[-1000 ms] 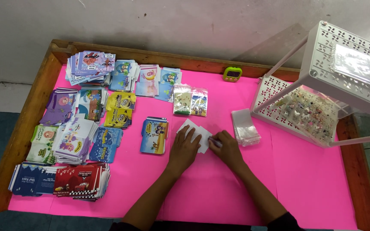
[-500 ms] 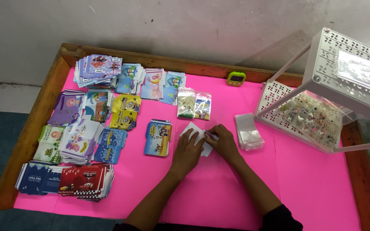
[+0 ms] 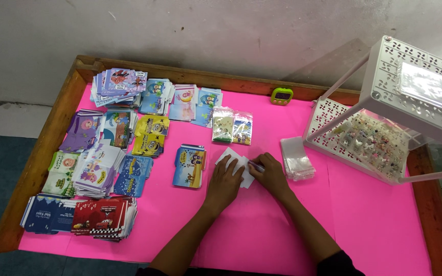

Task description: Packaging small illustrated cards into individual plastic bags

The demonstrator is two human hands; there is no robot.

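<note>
A wooden-framed table [image 3: 52, 133] covered in a pink sheet [image 3: 262, 225] is filling most of the view. At about two o'clock a white perforated two-tier rack [image 3: 384, 76] is standing on it; its lower tray [image 3: 323, 110] is holding a spread of small trinkets under clear wrapping [image 3: 372, 140], too small to tell apart, and its top shelf is carrying flat clear packets [image 3: 425, 84]. From nine to eleven o'clock, stacks of printed cartoon cards [image 3: 103, 153] are lying in rows, with one blue-and-yellow stack [image 3: 189, 166] sitting apart, just to the nine o'clock side of the hands. A pile of empty clear plastic sleeves [image 3: 295, 158] is lying at three o'clock from the hands, touching the rack's foot. Two filled clear packets [image 3: 233, 128] are lying side by side at twelve o'clock from the hands, and a small green timer [image 3: 282, 95] is sitting farther up by the table's far rail.

Near the middle, the left hand [image 3: 224, 179] is pressing flat, fingers spread, on a small white card [image 3: 236, 162] that is lying on the pink sheet. The right hand [image 3: 269, 174] is curling closed around a pen [image 3: 256, 165], its tip touching the card's right edge
</note>
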